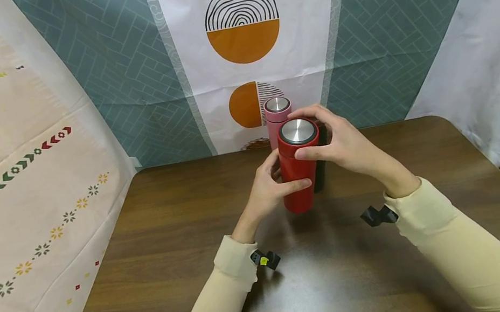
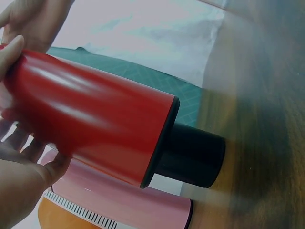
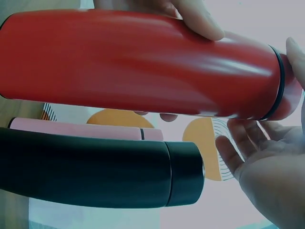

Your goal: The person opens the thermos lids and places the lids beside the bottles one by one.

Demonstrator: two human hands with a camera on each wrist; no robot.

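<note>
A red thermos bottle (image 1: 298, 192) with a steel-topped lid is held nearly upright, its base lifted off the table in the left wrist view. My left hand (image 1: 268, 184) grips the body, thumb across the near side. Around the lid end, my right hand (image 1: 346, 143) has its thumb on one side and fingers on the far side. Behind it stand a pink thermos (image 1: 274, 135) and a black thermos (image 3: 95, 169), both partly hidden in the head view. The red bottle's lid (image 3: 289, 90) is on, with a dark ring below it.
The bottles are over the far part of a brown wooden table (image 1: 185, 242). A green and white patterned cloth (image 1: 131, 87) hangs directly behind its far edge. Pale cloths hang at the left and right.
</note>
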